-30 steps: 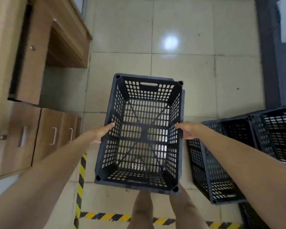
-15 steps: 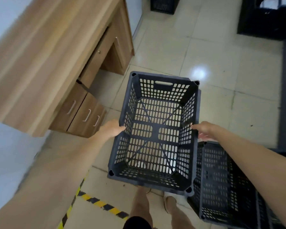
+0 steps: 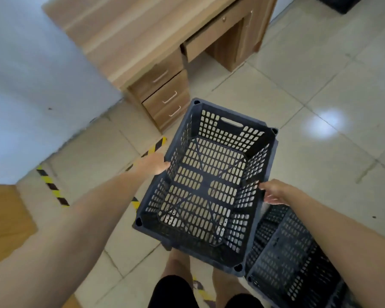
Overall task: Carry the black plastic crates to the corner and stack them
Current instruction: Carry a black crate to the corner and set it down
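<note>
1. At the far left of the carried crate we see a pale wall (image 3: 31, 74), and low at the left edge a patch of orange-brown wood (image 3: 5, 214) whose nature we cannot tell.
2. Yellow-and-black tape (image 3: 51, 187) runs across the tiled floor (image 3: 320, 85) left of the carried crate, and another strip of it shows just beyond our left hand.
3. A wooden desk (image 3: 142, 30) stands beyond the carried crate, up and to its left, with three drawers (image 3: 165, 94) facing us; its nearest lower corner lies close to the crate's far left corner.
4. Our left hand (image 3: 152, 164) presses on the outside of the carried crate's left long wall, about midway along it, fingers closed against the rim.
5. The carried crate (image 3: 207, 185), black perforated plastic, hangs in the air between both hands above our bare legs (image 3: 178, 267), open side up and empty, tilted a little, with the handle slot in its far wall.
6. Our right hand (image 3: 276, 192) grips the rim of the carried crate's right long wall, fingers curled over the edge.
7. A second crate (image 3: 293, 258), the same black kind, sits on the floor just to the right of the carried crate and lower, under our right forearm; whether the two touch we cannot tell.
8. Far beyond the carried crate, at the top right, a dark object (image 3: 340, 3) is cut off by the edge.
</note>
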